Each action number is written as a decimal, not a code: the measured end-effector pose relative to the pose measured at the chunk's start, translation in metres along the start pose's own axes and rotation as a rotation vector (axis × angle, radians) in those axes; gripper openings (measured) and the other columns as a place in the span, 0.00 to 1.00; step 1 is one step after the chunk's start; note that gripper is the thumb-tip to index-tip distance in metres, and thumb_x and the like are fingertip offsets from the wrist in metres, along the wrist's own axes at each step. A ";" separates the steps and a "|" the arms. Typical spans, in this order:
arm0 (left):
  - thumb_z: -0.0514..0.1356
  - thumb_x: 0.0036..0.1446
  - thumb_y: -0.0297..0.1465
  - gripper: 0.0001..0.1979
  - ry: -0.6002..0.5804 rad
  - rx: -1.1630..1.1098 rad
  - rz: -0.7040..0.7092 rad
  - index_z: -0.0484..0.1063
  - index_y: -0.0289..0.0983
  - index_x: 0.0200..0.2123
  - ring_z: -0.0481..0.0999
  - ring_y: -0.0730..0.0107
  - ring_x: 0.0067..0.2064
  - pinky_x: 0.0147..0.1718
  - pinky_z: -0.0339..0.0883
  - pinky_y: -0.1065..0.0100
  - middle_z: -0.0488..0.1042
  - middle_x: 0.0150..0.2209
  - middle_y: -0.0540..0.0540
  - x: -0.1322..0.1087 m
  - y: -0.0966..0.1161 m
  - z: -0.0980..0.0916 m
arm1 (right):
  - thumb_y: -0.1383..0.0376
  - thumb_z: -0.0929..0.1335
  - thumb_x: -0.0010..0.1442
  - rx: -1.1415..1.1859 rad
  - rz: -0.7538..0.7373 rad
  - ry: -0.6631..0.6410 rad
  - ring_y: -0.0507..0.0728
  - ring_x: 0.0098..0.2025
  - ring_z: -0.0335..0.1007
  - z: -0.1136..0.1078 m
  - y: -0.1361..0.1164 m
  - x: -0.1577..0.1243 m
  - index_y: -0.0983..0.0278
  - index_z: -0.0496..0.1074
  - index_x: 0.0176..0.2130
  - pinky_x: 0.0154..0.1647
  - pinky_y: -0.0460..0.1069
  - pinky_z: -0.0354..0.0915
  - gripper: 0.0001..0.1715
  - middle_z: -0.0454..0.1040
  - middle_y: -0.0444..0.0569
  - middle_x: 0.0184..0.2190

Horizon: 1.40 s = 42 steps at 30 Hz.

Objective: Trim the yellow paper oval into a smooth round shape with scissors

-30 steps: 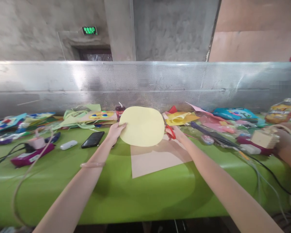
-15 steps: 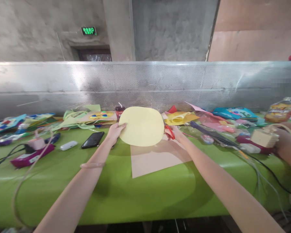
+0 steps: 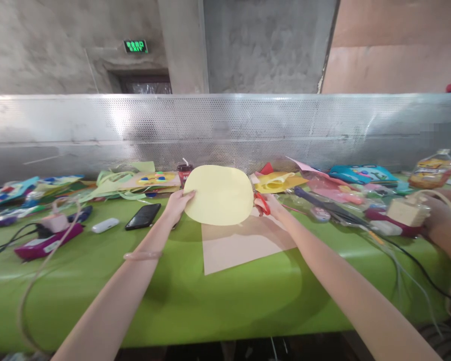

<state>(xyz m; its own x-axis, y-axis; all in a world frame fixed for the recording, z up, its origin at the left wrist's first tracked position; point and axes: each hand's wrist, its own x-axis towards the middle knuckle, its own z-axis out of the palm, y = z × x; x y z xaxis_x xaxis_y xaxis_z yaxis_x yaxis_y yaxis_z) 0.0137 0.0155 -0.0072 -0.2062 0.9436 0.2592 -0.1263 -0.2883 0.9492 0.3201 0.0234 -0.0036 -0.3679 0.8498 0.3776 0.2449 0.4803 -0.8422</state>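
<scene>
A pale yellow rounded sheet of paper is held up above the table, its left edge pinched between the thumb and fingers of my left hand. At the sheet's right edge, my right hand is closed around red-handled scissors; the blades show only as a small bit beside the paper. Whether they touch the sheet I cannot tell. Beneath lies a pale pink sheet, its far part hidden by the yellow one.
On the green table lie a black phone, a white case and a purple power strip with cables. Coloured craft sheets and a lidded cup line the back. At right, another person's arm appears beside a beige plug.
The view has shifted very slightly. My hands, the yellow paper and the scissors keep nearly the same places.
</scene>
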 end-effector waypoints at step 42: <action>0.64 0.42 0.30 0.13 -0.009 -0.006 0.005 0.73 0.30 0.33 0.75 0.64 0.29 0.32 0.70 0.64 0.76 0.31 0.41 -0.003 0.002 0.002 | 0.64 0.62 0.50 -0.100 0.089 0.032 0.48 0.12 0.56 0.003 -0.005 -0.004 0.65 0.65 0.22 0.15 0.44 0.60 0.09 0.59 0.38 0.08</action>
<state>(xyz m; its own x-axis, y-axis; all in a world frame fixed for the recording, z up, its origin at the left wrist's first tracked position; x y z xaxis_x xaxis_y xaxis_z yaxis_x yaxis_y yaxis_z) 0.0166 0.0121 -0.0059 -0.1976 0.9437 0.2653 -0.1314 -0.2937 0.9468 0.3177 0.0168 -0.0022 -0.3127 0.8955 0.3167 0.3638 0.4209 -0.8309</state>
